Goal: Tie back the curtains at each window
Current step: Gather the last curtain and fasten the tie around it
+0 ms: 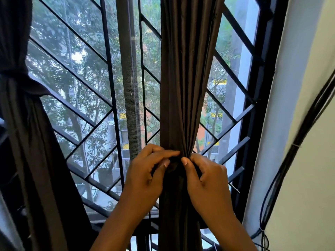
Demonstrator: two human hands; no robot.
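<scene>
**Head view: both hands at the gather of the middle curtain**

Head camera shows your left hand (147, 171) and right hand (204, 175) meeting at about 6 o'clock from the picture centre, on the dark curtain (188, 78) that hangs straight down the middle of the window. Both hands are closed on the cloth: the fingers of each curl in and pinch the bunched fabric at the narrow point where the folds come together. Whether you hold a separate tie band or only the curtain's own cloth, I cannot tell, because everything there is the same dark colour.

To do this step well, I judge you should keep the folds pressed together with one hand while the other pulls the wrap or knot tight, so the bundle does not spread again. Pull evenly on both sides, and keep the knot at the same height as the one on the other curtain.

That second curtain (21, 105), at 9 o'clock, is already gathered with a knot (20, 78) around its middle, so this side looks like the remaining work at this window.

The cloth is thin and smooth, with a light sheen, and falls in long, narrow vertical pleats. It should crush easily, but it may also slip. Behind it stands a black metal grille (87, 84) of straight and diagonal bars, hard and rigid, with glass and trees beyond. At 3 o'clock, dark cables (297, 140) run along the pale wall (308, 178).
</scene>
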